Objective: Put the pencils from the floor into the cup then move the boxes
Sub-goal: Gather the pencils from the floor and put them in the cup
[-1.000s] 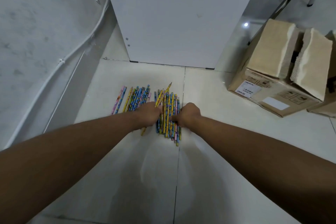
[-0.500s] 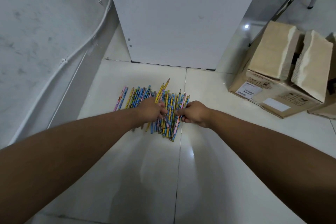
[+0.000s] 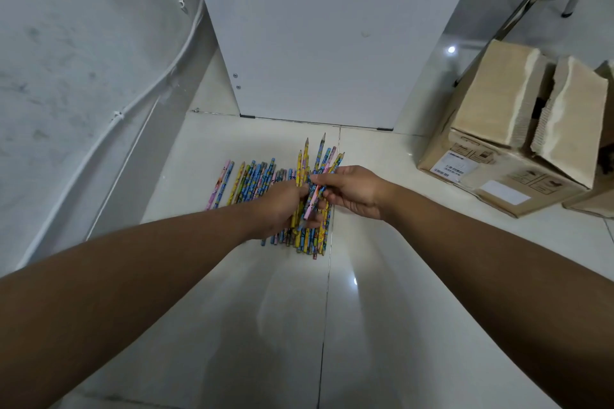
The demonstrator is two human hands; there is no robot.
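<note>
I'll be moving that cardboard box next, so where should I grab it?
Probably low on the cardboard box walls, one hand on each side, coming from its labelled face. Its top flaps stand open with ragged edges, so they likely offer no firm hold.

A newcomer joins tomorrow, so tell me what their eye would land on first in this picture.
The bright patterned pencils lie fanned across the pale floor before the white cabinet, and catch the eye first. At the fan's right end, the left hand and right hand together grip a bunch of them, tips pointing away. Further right stands a cardboard box with raised flaps.
</note>
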